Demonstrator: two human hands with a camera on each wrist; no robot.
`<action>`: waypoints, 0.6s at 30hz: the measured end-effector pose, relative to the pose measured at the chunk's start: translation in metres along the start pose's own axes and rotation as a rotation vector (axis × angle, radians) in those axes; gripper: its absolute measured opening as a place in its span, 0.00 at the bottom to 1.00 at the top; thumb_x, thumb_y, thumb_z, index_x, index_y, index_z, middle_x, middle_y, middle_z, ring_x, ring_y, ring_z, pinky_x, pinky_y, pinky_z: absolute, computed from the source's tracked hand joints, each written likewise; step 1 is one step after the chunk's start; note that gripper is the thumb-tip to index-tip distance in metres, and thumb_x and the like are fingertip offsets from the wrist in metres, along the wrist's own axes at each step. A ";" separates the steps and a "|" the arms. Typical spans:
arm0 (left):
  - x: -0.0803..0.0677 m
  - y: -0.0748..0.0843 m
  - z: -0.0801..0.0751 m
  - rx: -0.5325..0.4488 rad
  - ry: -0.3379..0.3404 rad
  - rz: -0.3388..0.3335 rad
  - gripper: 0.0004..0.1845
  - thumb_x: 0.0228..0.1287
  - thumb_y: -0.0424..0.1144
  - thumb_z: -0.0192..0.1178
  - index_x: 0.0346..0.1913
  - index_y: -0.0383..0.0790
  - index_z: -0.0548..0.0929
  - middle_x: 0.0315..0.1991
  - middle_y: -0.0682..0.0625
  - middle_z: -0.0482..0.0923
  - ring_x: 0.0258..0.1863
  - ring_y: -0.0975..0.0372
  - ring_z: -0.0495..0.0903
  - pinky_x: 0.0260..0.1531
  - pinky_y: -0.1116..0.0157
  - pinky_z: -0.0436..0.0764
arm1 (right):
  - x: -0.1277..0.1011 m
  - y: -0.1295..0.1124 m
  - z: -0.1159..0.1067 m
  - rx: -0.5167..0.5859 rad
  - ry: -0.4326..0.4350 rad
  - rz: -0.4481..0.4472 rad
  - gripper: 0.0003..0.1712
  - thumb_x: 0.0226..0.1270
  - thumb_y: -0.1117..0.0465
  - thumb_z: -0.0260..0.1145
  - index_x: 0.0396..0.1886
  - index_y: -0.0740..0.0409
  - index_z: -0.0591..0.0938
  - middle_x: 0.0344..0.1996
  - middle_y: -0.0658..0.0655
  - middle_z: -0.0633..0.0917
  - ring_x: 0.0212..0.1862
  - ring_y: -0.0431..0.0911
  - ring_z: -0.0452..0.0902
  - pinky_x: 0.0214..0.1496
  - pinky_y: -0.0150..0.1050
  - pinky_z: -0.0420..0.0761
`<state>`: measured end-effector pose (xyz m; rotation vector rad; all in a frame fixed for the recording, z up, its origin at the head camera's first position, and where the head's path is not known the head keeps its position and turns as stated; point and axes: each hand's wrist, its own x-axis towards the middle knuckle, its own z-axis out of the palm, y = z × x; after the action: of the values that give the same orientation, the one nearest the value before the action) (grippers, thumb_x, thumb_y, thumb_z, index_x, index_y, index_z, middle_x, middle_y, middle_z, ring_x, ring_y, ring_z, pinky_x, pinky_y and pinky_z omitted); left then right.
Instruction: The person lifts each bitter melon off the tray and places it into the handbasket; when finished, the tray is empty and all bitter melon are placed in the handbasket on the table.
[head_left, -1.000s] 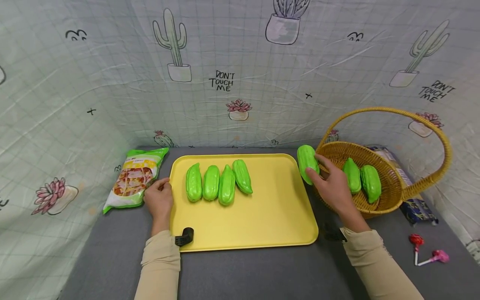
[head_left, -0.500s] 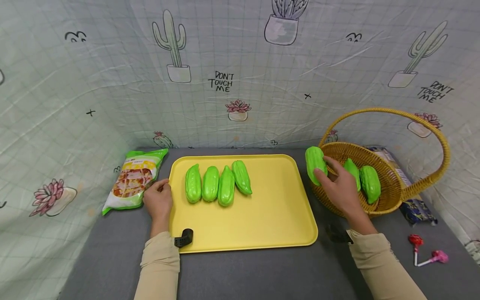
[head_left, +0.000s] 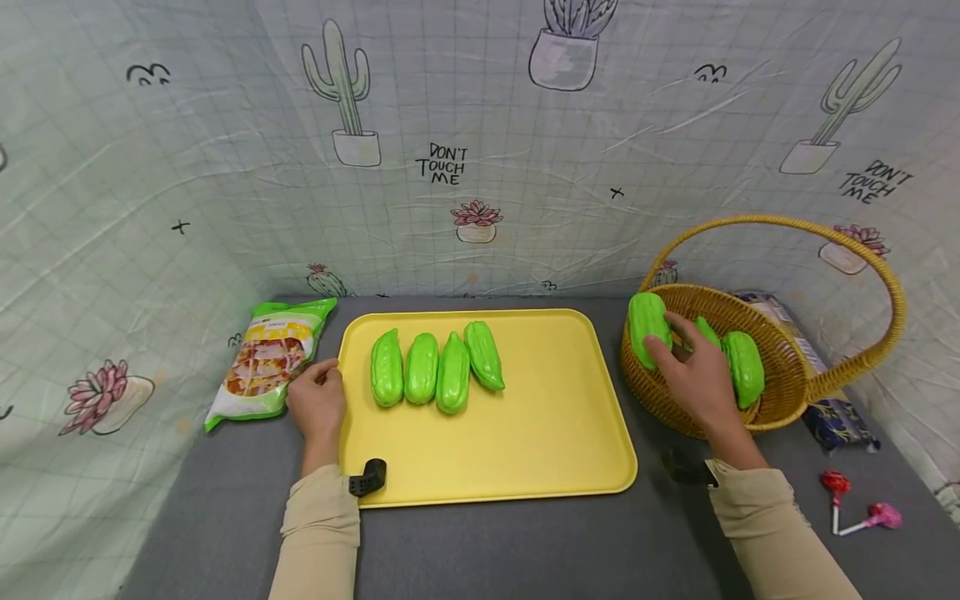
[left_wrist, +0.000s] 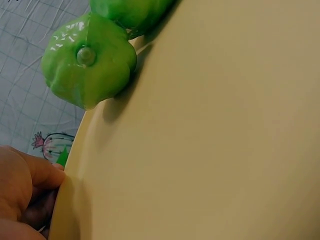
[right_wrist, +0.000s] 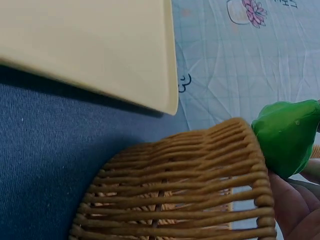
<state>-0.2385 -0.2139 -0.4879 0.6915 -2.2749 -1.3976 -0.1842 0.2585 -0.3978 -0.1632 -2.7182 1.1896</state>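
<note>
Over basket [head_left: 787,392] rim: right hand [head_left: 701,379] grips gourd [head_left: 647,328]; left hand [head_left: 318,404] touches tray [head_left: 555,433]

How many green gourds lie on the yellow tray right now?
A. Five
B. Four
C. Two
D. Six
B: four gourds lie side by side on the tray; another is gripped by the right hand over the basket, where two more lie.

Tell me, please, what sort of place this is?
Probably a staged tabletop set rather than a real kitchen: a cactus-print cloth backdrop hangs behind a grey table that carries a yellow tray and a wicker basket.
</note>
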 end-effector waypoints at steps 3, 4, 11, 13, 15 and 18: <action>0.000 0.000 -0.001 0.004 0.001 0.002 0.17 0.73 0.34 0.52 0.53 0.31 0.87 0.52 0.32 0.85 0.52 0.43 0.83 0.53 0.48 0.79 | 0.001 0.002 -0.001 0.016 0.006 0.010 0.42 0.78 0.41 0.54 0.82 0.58 0.58 0.73 0.77 0.66 0.67 0.73 0.71 0.56 0.65 0.80; 0.000 0.000 -0.001 0.004 0.001 0.001 0.17 0.73 0.34 0.52 0.53 0.31 0.87 0.52 0.32 0.85 0.52 0.43 0.83 0.52 0.48 0.79 | 0.001 0.003 -0.001 0.019 0.010 0.012 0.42 0.78 0.41 0.54 0.82 0.58 0.58 0.73 0.76 0.66 0.67 0.74 0.71 0.57 0.66 0.79; 0.001 -0.002 0.000 0.009 0.007 0.002 0.16 0.73 0.34 0.52 0.52 0.31 0.88 0.51 0.33 0.86 0.51 0.44 0.83 0.51 0.49 0.78 | 0.004 0.011 -0.003 0.000 0.019 0.027 0.43 0.78 0.40 0.54 0.82 0.59 0.57 0.74 0.76 0.64 0.67 0.74 0.70 0.58 0.66 0.79; 0.001 -0.003 0.001 0.008 0.007 0.004 0.16 0.73 0.35 0.53 0.52 0.32 0.88 0.51 0.33 0.86 0.50 0.44 0.83 0.51 0.49 0.79 | 0.005 0.014 -0.003 -0.004 0.022 0.033 0.43 0.78 0.40 0.54 0.82 0.59 0.58 0.74 0.76 0.65 0.67 0.74 0.71 0.58 0.66 0.78; 0.001 -0.002 0.001 0.008 0.005 0.007 0.16 0.73 0.35 0.52 0.52 0.32 0.88 0.51 0.33 0.86 0.50 0.44 0.83 0.51 0.49 0.79 | 0.007 0.017 -0.004 -0.003 0.022 0.041 0.43 0.78 0.40 0.54 0.82 0.59 0.58 0.75 0.76 0.64 0.67 0.74 0.70 0.60 0.66 0.78; 0.000 -0.001 0.000 0.005 -0.004 0.009 0.17 0.74 0.35 0.52 0.53 0.31 0.88 0.52 0.33 0.85 0.51 0.43 0.83 0.52 0.48 0.79 | 0.009 0.020 -0.004 0.000 0.015 0.051 0.44 0.78 0.39 0.54 0.82 0.60 0.57 0.75 0.75 0.64 0.68 0.74 0.70 0.61 0.66 0.77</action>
<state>-0.2387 -0.2146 -0.4887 0.6803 -2.2828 -1.3902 -0.1917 0.2766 -0.4090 -0.2423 -2.7165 1.1962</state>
